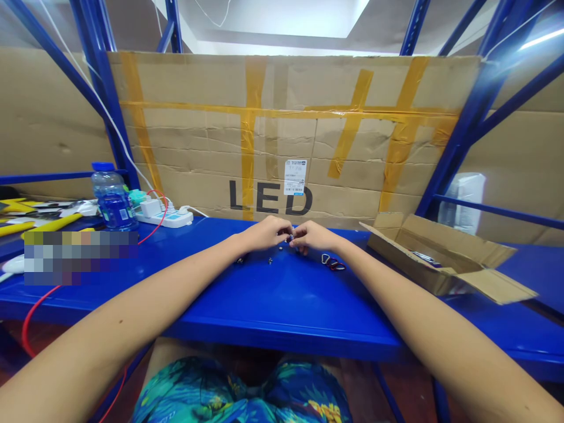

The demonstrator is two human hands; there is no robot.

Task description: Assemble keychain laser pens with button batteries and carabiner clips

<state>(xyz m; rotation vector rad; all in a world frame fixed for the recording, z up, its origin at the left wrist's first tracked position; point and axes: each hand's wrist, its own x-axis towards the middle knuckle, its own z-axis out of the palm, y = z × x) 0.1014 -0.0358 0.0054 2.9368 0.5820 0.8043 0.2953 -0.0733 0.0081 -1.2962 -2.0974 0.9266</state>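
Head view, left hand: the left hand (268, 232) is held over the far half of the table (282, 311), fingers curled, and a tiny shiny part (290, 238) is pinched at the tips.
Right hand: the right hand (314, 236) is brought in from the other side, and the same bit is gripped between thumb and fingers.
Part: it's caught right between the two sets of fingertips, mostly covered by them, so what it is exactly can't be told.
Loose bits: a small metal piece (270, 261) is left lying in front of the left hand, with another bit (281, 248) just beyond it; a darker one (240, 259) is half tucked by the left wrist.
Clips: a silvery clip (325, 258) and a dark red clip (337, 266) are laid close together near the right wrist.
Carton: an open carton (409, 267) is parked to the right, flaps spread, some stuff visible inside.
Left side: a blue-capped bottle (115, 202) is placed next to a white power strip (178, 219); yellow-handled tools (57, 225) are piled farther left.
Backdrop: a big cardboard sheet (198, 153) is stood behind the table, marked "LED" and crossed with tape (247, 158).
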